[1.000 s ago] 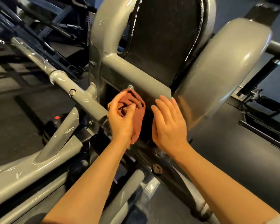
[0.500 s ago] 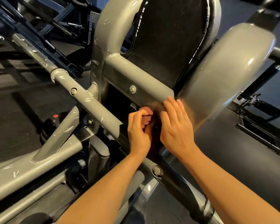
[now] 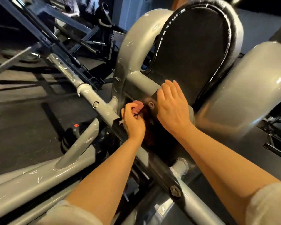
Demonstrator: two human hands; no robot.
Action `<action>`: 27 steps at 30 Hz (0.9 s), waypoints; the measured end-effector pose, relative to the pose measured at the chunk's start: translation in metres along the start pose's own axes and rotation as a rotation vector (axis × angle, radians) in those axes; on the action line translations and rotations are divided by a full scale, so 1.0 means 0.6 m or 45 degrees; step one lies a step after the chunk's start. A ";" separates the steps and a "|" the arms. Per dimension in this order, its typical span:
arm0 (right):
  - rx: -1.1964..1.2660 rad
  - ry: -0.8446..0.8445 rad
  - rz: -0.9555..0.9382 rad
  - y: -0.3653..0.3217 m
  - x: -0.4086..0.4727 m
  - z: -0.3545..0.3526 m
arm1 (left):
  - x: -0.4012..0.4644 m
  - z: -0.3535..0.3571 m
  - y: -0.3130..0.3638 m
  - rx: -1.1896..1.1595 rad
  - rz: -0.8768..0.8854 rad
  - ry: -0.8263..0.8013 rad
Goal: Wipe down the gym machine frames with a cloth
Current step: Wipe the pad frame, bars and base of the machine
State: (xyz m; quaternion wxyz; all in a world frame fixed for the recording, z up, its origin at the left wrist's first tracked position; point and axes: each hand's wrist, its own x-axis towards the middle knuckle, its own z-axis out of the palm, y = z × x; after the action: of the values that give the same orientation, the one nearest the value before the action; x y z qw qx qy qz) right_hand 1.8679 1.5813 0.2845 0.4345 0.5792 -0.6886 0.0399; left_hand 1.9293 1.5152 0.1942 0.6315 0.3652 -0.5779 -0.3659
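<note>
My left hand (image 3: 134, 122) has bunched the cloth (image 3: 137, 106) tight and pushed it into the dark recess under the crossbar (image 3: 144, 83) (beside the bolt (image 3: 151, 104)), while my right hand (image 3: 173, 105), fingers straight, has climbed onto that bar, so the wiping has moved deeper into the frame.

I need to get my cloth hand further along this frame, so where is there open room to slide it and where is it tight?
Bare runs: the grey crossbar left of the right hand, and the diagonal tube up-left of the left hand. Crowded: the dark recess where the cloth, both hands and the bolt bunch together.
</note>
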 end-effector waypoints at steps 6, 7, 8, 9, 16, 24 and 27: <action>-0.003 -0.214 0.119 0.002 0.042 0.020 | 0.043 0.007 0.002 -0.073 0.327 -0.019; -0.018 -0.244 0.106 0.002 0.042 0.023 | 0.054 0.013 -0.003 -0.091 0.302 -0.029; -0.040 -0.271 0.085 0.002 0.043 0.024 | 0.072 0.018 -0.014 -0.098 0.207 0.009; -0.067 -0.301 0.066 0.001 0.044 0.024 | 0.091 0.020 -0.027 -0.108 0.037 0.065; -0.190 -0.380 -0.079 0.004 0.047 0.036 | 0.070 0.020 -0.030 -0.053 0.344 0.013; -0.132 -0.391 -0.083 0.003 0.043 0.029 | 0.155 0.035 -0.048 -0.017 0.188 0.211; -0.132 -0.392 -0.080 0.004 0.046 0.038 | 0.144 0.033 -0.050 -0.007 0.324 0.085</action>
State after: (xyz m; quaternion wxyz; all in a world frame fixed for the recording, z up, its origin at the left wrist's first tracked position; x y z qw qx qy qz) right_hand 1.8546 1.5484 0.2894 0.3543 0.5764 -0.7298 -0.0984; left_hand 1.9139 1.4241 0.2089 0.6927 0.2993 -0.5972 -0.2719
